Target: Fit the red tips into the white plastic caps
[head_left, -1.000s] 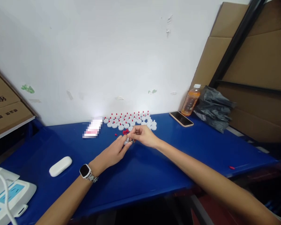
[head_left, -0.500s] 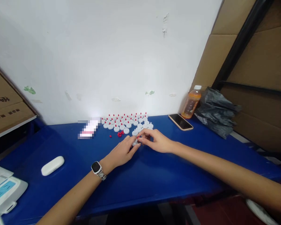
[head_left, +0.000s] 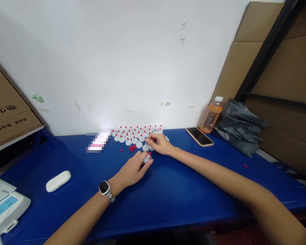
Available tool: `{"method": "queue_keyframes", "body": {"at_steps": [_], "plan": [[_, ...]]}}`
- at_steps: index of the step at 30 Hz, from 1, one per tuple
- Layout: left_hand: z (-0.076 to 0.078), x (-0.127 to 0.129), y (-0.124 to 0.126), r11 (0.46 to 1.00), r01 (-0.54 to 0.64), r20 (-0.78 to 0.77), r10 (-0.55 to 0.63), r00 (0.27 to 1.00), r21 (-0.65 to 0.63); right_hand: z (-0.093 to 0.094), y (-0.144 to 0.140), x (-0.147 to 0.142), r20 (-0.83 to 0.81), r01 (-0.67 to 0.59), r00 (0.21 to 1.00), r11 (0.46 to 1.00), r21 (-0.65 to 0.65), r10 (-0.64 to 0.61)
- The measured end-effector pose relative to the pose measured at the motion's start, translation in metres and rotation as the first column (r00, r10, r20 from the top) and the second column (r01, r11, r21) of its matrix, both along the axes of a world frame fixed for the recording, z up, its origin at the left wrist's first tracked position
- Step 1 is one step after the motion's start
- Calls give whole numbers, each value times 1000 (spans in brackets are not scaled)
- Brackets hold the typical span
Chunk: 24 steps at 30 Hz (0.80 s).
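Pinching one red-tipped cap (head_left: 147, 158) at frame centre, left hand (head_left: 132, 169) is working; right hand (head_left: 161, 144) is touching finished rows (head_left: 137, 133), grip unclear; loose red tips (head_left: 131, 148) remaining.

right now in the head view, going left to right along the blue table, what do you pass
white device → white case → watch on the left wrist → left hand holding a white cap → right hand at the rows of red-tipped caps → phone → orange bottle → black bag
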<state>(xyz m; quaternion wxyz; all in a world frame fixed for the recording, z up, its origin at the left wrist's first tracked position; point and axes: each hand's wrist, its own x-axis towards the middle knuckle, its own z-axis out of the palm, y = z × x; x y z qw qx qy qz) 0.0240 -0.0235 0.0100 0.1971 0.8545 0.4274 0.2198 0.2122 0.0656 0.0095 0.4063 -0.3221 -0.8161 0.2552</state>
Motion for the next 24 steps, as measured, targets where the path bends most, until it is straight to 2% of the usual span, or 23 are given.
{"method": "queue_keyframes", "body": {"at_steps": [4, 8, 11, 16, 20, 24], "plan": [[-1, -9, 1, 999, -26, 17, 25, 1000, 25, -1, 2, -25, -56, 26, 998, 999, 18, -25], [-4, -16, 7, 998, -56, 40, 55, 998, 31, 2, -13, -23, -42, 68, 997, 990, 121, -63], [-6, -18, 11, 998, -52, 25, 51, 998, 32, 3, -32, -15, -1, 126, 992, 977, 170, -128], [-7, -20, 13, 997, -29, -7, 30, 1000, 76, 1, -57, -17, 119, 151, 979, 978, 140, -168], [-9, -27, 13, 996, 42, 26, -44, 999, 78, -1, -64, -31, 214, 190, 952, 970, 154, -220], [-11, -34, 15, 999, 16, 76, -20, 997, 46, 1, -66, -40, 267, 252, 916, 947, 199, -300]]}}
